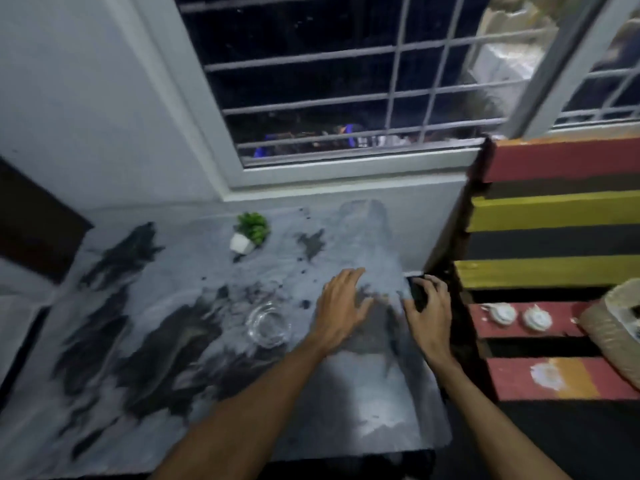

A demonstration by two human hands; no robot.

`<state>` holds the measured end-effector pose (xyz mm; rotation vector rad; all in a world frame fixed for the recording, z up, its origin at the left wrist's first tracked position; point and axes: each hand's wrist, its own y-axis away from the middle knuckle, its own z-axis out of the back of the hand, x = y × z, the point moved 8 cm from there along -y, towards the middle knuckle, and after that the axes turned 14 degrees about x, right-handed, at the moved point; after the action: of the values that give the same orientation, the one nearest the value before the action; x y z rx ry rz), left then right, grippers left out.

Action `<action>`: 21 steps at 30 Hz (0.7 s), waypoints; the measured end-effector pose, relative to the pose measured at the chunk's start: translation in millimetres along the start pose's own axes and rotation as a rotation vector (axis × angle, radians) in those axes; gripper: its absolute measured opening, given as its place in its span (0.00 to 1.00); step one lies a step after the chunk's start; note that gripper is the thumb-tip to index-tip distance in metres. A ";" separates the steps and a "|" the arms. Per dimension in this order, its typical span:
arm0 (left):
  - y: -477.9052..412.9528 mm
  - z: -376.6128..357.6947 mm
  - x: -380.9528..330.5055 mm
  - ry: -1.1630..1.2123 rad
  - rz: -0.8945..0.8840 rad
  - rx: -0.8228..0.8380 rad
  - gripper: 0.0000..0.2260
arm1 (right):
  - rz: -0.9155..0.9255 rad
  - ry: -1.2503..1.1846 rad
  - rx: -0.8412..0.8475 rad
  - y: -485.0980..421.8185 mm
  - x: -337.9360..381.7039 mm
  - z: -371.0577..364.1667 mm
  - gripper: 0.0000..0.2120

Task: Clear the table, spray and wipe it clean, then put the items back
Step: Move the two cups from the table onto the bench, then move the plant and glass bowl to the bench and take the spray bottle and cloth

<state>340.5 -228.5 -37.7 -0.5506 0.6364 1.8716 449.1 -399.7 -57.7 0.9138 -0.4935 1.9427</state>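
Note:
The grey marbled table (145, 341) fills the lower middle of the head view. A small green plant in a white pot (250, 233) stands near its far edge. A clear glass ashtray (268, 325) sits in the middle. My left hand (343, 303) hovers flat over the table's right part, fingers spread and empty. My right hand (427, 315) is at the table's right edge, fingers wrapped around a small dark object (417, 291); blur hides what that object is.
A barred window (346, 84) and white wall rise behind the table. To the right stands a red, yellow and black slatted bench (540, 209) with two small white items (519, 315) and a beige sack (616, 323). A dark panel (31, 223) sits at left.

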 end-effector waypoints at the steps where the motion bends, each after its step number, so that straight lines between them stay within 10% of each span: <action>1: 17.5 21.9 22.6 0.019 0.015 -0.027 0.26 | 0.018 -0.017 0.016 9.5 24.1 -22.3 0.16; 11: 99.9 150.8 250.1 0.122 0.325 -0.065 0.24 | -0.090 -0.006 0.354 63.4 158.9 -233.8 0.20; 21: -0.1 175.8 297.6 0.112 0.368 0.039 0.38 | -0.162 0.362 0.294 29.3 150.3 -270.7 0.17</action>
<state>219.5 90.5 -93.5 -0.5429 0.8937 2.1758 267.7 -154.2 -117.5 0.7299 0.0768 2.0016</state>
